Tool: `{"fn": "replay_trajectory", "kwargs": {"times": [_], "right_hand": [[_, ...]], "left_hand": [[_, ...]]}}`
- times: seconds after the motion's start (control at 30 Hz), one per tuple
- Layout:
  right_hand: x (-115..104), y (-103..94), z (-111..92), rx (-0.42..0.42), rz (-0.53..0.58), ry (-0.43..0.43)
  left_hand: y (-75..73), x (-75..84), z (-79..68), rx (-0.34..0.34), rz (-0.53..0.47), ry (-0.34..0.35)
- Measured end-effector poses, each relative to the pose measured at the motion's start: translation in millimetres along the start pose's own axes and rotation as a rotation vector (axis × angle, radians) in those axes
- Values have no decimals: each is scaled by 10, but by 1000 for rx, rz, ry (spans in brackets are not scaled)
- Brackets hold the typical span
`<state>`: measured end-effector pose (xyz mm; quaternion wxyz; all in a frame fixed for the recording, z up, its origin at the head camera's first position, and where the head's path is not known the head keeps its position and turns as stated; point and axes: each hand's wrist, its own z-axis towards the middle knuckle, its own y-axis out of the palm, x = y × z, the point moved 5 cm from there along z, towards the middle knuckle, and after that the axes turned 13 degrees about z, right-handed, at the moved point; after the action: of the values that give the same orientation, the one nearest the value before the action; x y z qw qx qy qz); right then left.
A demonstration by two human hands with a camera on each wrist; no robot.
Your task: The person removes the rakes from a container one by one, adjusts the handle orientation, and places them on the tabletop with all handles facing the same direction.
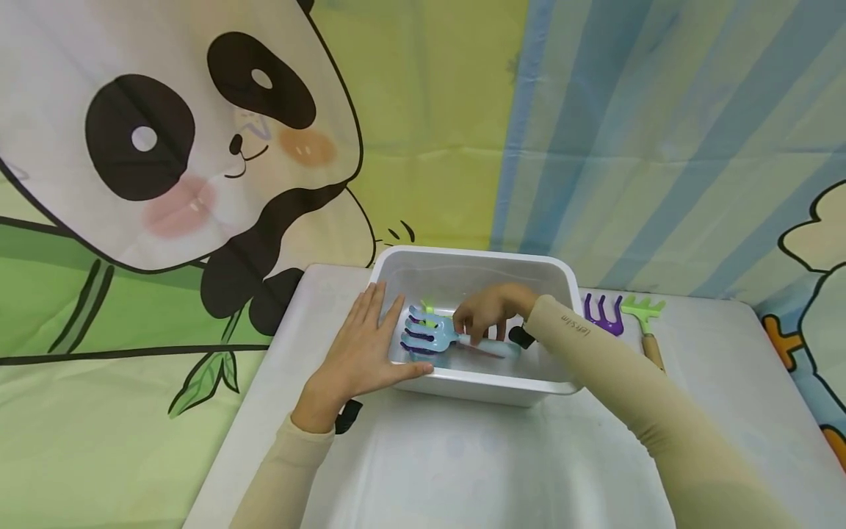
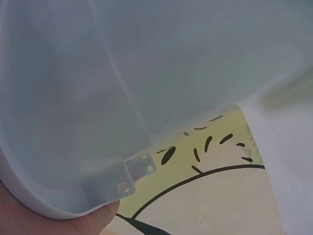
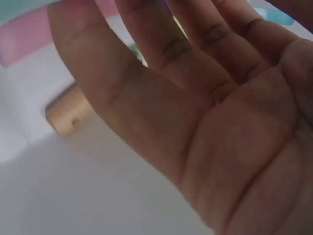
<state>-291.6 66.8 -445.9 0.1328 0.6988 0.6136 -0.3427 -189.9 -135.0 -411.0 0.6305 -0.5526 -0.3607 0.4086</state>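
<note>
A white plastic tub [image 1: 456,378] stands on the table. My left hand [image 1: 360,342] rests over its left front corner, fingers spread and straight across the rim, thumb along the front edge. Inside lies a light-blue hand rake [image 1: 429,336], with purple tines and a bit of green by its head. My right hand [image 1: 485,312] reaches down into the tub, fingers bent toward the rake's handle. The right wrist view shows a bare palm; the fingertips run out of the frame beside pink and teal parts, so a grip cannot be told. A wooden handle [image 3: 68,110] lies below.
Right of the tub lie a purple rake head [image 1: 604,316] and a green rake [image 1: 644,316] with a wooden handle. The white table [image 1: 463,463] extends in front. A printed cloth with a panda [image 1: 218,125] hangs behind.
</note>
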Motion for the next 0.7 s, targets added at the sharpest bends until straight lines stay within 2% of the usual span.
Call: {"fn": "replay_trajectory", "kwargs": {"times": [0.27, 0.7], "right_hand": [[-67, -147, -368, 40, 48, -17], [-53, -383, -977, 133, 157, -142]], "left_hand": [[-2, 6, 4, -5, 3, -3], [-3, 4, 5, -3, 2, -4]]}}
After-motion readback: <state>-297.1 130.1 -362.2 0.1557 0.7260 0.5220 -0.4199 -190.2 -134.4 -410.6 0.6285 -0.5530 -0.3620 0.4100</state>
